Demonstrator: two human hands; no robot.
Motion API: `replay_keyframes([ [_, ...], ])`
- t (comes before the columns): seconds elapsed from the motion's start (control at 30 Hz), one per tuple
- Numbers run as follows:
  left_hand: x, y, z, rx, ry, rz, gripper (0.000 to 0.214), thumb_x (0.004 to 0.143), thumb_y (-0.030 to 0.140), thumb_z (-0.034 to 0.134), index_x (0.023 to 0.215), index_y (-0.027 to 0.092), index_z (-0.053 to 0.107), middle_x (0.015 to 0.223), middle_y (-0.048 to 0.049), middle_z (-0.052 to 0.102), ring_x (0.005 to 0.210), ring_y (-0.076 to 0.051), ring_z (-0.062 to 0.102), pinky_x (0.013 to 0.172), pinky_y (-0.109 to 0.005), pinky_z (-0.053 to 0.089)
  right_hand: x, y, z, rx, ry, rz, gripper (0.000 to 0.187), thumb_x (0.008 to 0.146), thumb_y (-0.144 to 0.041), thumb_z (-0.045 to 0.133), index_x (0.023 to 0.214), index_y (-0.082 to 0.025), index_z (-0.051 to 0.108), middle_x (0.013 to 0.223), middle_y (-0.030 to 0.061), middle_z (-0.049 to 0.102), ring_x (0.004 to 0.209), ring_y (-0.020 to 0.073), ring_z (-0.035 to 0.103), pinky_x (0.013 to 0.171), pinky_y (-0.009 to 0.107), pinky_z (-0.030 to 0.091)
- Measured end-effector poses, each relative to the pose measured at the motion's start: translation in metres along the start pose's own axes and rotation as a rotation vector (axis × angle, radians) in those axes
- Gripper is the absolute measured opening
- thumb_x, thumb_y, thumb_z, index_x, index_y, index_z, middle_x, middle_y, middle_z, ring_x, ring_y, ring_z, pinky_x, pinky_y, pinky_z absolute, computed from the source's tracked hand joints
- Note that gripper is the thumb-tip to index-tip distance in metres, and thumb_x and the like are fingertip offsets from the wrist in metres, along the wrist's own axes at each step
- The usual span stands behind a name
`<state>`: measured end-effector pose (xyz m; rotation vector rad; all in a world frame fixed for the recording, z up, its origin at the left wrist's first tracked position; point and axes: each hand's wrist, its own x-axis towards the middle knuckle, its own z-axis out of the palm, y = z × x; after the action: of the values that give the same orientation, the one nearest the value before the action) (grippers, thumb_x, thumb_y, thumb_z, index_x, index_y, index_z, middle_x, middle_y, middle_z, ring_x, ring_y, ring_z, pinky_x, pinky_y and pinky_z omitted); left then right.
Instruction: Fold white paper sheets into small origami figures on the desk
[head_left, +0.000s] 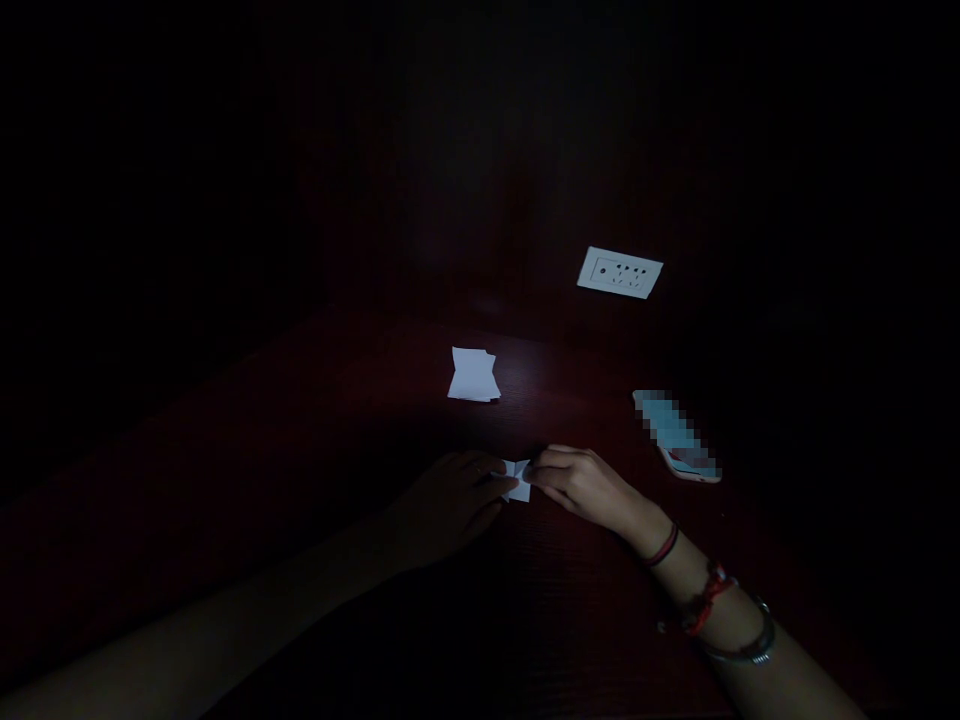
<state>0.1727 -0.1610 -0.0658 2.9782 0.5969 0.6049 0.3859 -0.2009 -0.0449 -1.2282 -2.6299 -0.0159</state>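
A small folded piece of white paper [519, 490] lies on the dark red table between my hands, with creases and raised flaps. My left hand [454, 500], in deep shadow, has its fingertips closed on the paper's left side. From the right, my right hand [581, 485] pinches the paper's right edge with thumb and curled fingers. Parts of the paper are hidden under the fingers. Farther back on the table rests a small stack of white paper sheets [474, 375] with uneven edges, touched by neither hand.
To the right of my right hand, a phone [679, 437] lies on the dark red table [360, 400], its screen blurred out. A white wall socket [620, 273] is set in the dark surface behind. Deep darkness hides the surroundings.
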Motion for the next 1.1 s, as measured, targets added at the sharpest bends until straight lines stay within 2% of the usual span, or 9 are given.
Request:
replay_keyframes([
  [0.23, 0.004, 0.003, -0.005, 0.014, -0.045, 0.003, 0.034, 0.082, 0.022, 0.037, 0.117, 0.024, 0.037, 0.112, -0.0028, 0.045, 0.099, -0.020, 0.040, 0.084, -0.038, 0.032, 0.002, 0.001, 0.001, 0.058, 0.012, -0.007, 0.020, 0.082, -0.017, 0.038, 0.085, -0.017, 0.057, 0.081, 0.0051, 0.054, 0.077, 0.0133, 0.049, 0.070, 0.024, 0.040],
  [0.67, 0.007, 0.004, -0.007, 0.000, -0.045, -0.010, 0.036, 0.079, 0.016, 0.040, 0.114, 0.024, 0.040, 0.109, -0.0024, 0.045, 0.096, -0.020, 0.040, 0.080, -0.035, 0.034, -0.006, -0.006, -0.012, 0.042, -0.033, 0.057, 0.021, 0.076, -0.014, 0.044, 0.089, -0.017, 0.060, 0.084, 0.0042, 0.055, 0.076, 0.0131, 0.052, 0.071, 0.024, 0.041],
  [0.8, 0.007, 0.005, -0.008, 0.004, -0.033, -0.007, 0.034, 0.079, 0.015, 0.040, 0.112, 0.023, 0.042, 0.107, -0.0027, 0.046, 0.096, -0.019, 0.040, 0.081, -0.035, 0.033, -0.007, -0.008, -0.016, 0.062, 0.005, 0.112, 0.027, 0.076, -0.013, 0.043, 0.099, -0.019, 0.057, 0.086, 0.0036, 0.055, 0.075, 0.0121, 0.052, 0.070, 0.022, 0.041],
  [0.9, 0.006, 0.005, -0.008, 0.018, -0.033, -0.004, 0.033, 0.078, 0.016, 0.041, 0.110, 0.023, 0.044, 0.105, -0.0027, 0.046, 0.094, -0.019, 0.042, 0.080, -0.035, 0.034, -0.005, -0.011, -0.014, 0.038, -0.016, 0.105, 0.032, 0.076, -0.012, 0.042, 0.104, -0.022, 0.054, 0.089, 0.0029, 0.055, 0.077, 0.0124, 0.052, 0.071, 0.023, 0.040],
  [1.1, 0.006, 0.007, -0.010, 0.041, -0.018, 0.006, 0.032, 0.078, 0.015, 0.042, 0.110, 0.022, 0.043, 0.104, -0.0030, 0.047, 0.093, -0.018, 0.043, 0.080, -0.033, 0.035, -0.004, -0.011, -0.014, 0.006, -0.049, 0.099, 0.027, 0.075, -0.013, 0.043, 0.095, -0.021, 0.059, 0.084, 0.0025, 0.056, 0.074, 0.0124, 0.053, 0.069, 0.023, 0.041],
])
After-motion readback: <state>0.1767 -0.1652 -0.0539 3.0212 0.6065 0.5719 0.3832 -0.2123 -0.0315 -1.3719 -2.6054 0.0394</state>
